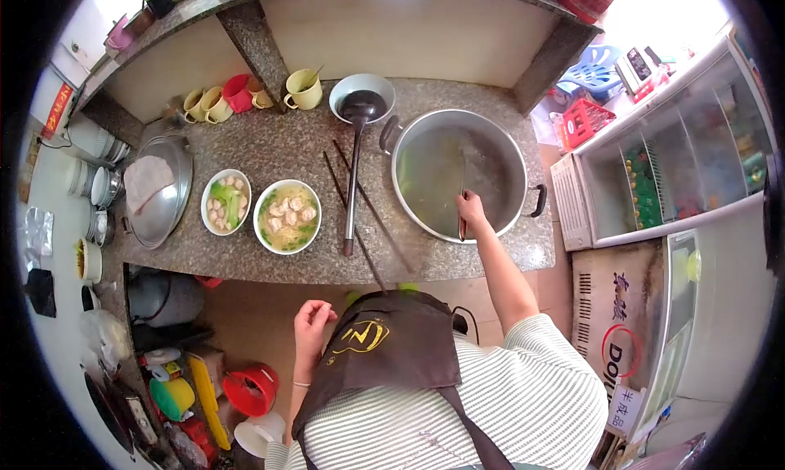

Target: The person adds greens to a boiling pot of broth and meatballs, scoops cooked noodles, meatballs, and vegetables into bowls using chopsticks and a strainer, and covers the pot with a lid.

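My right hand (469, 207) grips the brown handle of a long utensil (463, 175) over the large metal pot (398, 193). The utensil's thin shaft dips into the cloudy, steaming liquid, which hides its working end. My left hand (311, 327) hangs below the counter's front edge, fingers loosely curled, with nothing visible in it. Left of the pot, a dark ladle (353, 175) rests with its head in a pale bowl (335, 102). A pair of long chopsticks (372, 200) lies around its handle. Two white bowls of soup, one with greens (226, 202) and one with noodles (288, 216), stand further left.
Several mugs, among them a yellow one (303, 89), line the counter's back. A round metal lid (168, 212) lies at the left end. Beneath the counter are a red bucket (250, 388) and other containers. A glass-fronted cooler (670, 167) stands at the right.
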`<state>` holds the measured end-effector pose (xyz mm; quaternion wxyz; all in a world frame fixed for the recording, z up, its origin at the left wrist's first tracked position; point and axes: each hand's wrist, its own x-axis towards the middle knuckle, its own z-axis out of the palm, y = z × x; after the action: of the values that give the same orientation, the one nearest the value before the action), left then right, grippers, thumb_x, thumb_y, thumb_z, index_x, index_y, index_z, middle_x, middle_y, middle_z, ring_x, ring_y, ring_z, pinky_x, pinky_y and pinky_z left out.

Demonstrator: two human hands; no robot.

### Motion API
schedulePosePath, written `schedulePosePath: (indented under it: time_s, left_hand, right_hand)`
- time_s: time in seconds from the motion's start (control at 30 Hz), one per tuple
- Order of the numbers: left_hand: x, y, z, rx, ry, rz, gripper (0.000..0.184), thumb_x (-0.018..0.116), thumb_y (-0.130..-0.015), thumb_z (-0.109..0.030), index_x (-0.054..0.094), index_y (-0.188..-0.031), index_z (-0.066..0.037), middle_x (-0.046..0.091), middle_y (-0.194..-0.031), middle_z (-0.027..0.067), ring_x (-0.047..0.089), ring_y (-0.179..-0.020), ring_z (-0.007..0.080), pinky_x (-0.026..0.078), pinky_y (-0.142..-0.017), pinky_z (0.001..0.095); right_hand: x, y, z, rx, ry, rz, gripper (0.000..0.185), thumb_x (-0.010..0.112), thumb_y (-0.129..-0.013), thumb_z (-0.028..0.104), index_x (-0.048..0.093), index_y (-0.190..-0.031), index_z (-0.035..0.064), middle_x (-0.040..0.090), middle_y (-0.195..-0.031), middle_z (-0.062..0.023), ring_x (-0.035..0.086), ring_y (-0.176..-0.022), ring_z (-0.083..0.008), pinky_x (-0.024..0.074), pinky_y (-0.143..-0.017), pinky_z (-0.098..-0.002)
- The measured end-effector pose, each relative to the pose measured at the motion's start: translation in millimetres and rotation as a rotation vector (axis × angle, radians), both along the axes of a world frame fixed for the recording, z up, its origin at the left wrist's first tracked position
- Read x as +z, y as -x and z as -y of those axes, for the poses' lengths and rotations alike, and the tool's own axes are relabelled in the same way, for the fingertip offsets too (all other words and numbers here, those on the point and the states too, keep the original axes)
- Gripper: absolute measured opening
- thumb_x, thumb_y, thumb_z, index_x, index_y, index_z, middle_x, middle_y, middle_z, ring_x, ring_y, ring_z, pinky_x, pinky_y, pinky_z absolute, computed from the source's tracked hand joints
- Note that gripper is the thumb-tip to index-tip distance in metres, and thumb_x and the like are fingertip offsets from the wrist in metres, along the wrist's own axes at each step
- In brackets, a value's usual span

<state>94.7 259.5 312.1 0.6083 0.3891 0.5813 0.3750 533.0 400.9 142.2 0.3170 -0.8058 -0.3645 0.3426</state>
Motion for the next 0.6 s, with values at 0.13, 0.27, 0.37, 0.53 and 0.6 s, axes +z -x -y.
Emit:
schedulePosePath:
  time_s: [0.13,0.27,0.37,0.53,0.6]
  left_hand:
    - [-9.2,-13.3,15.4,0.058,0.045,0.019,0.01,0.056,-0.086,-0.012,0.056,-0.087,-0.002,0.059,-0.074,0.0027,0.056,-0.069,0.01,0.047,-0.067,0.0244]
    - [-4.8,-30.5,19.3,0.088,0.063,0.013,0.01,0.056,-0.086,-0.012,0.056,-0.087,-0.002,0.059,-0.074,0.0025,0.056,-0.069,0.0101,0.047,-0.067,0.0244]
    - [1.8,-44.4,16.1,0.095,0.064,0.032,0.01,0.056,-0.086,-0.012,0.056,-0.086,-0.002,0.058,-0.074,0.0019,0.056,-0.07,0.0096,0.047,-0.067,0.024]
    - [0.9,-60.1,14.7,0.063,0.031,0.035,0.01,0.056,-0.086,-0.012,0.056,-0.086,-0.003,0.058,-0.075,0.0013,0.055,-0.07,0.0089,0.046,-0.067,0.0234]
    - [-0.4,-64.0,15.4,0.057,0.039,0.042,0.009,0.056,-0.086,-0.012,0.056,-0.086,-0.003,0.058,-0.075,0.0012,0.055,-0.07,0.0088,0.046,-0.067,0.0233]
  right_hand:
    - [1.1,7.8,25.3,0.194,-0.024,-0.089,0.028,0.052,-0.078,0.021,0.053,-0.089,-0.0049,0.059,-0.073,-0.0194,0.059,-0.065,-0.0297,0.0469,-0.061,-0.0381]
    - [71.6,19.0,63.5,0.195,0.111,-0.526,0.016,0.048,-0.082,0.016,0.048,-0.082,-0.0001,0.052,-0.063,-0.0098,0.051,-0.053,-0.0198,0.0424,-0.047,-0.032]
    - [85.6,14.4,85.9,0.125,0.141,-0.846,0.009,0.046,-0.085,0.012,0.044,-0.079,0.0046,0.045,-0.062,-0.0029,0.042,-0.05,-0.0109,0.0362,-0.042,-0.0242]
    - [109.0,5.5,121.5,-0.09,0.147,-1.267,0.013,0.048,-0.086,0.016,0.043,-0.082,0.005,0.045,-0.067,-0.0024,0.04,-0.049,-0.0076,0.0336,-0.039,-0.0205]
    - [119.9,3.5,136.1,-0.164,0.181,-1.48,0.015,0.049,-0.087,0.018,0.041,-0.083,0.0056,0.043,-0.068,-0.0016,0.037,-0.047,-0.0059,0.0309,-0.037,-0.0163]
